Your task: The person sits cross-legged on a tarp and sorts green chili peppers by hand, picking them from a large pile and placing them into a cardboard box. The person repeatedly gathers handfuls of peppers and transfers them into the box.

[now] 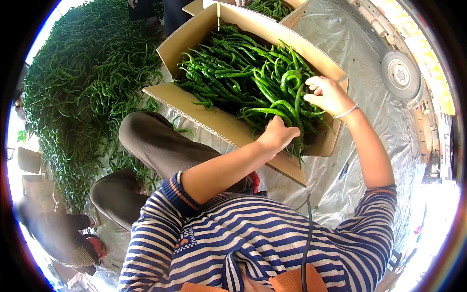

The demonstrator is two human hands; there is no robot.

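Note:
Before me stands an open cardboard box point(251, 135) filled with long green chili peppers point(226, 69). Many of them lie side by side; those towards the right end are curled and less even. My left hand point(279, 135) is at the box's near side, its fingers partly hidden under a bunch of curved peppers point(288, 109) that it grips, thumb sticking out to the right. My right hand point(328, 95), with a white bracelet at the wrist, hovers by the right end of the peppers. Its thumb and fingers are apart, with nothing visible between them.
A large heap of green chili peppers point(87, 95) spreads over the plastic sheet point(365, 153) at the left. Behind my box is another cardboard box point(297, 18) of peppers, with a person's hand point(240, 2) at it. Another person point(65, 237) is at lower left. A vehicle wheel point(400, 75) shows at right.

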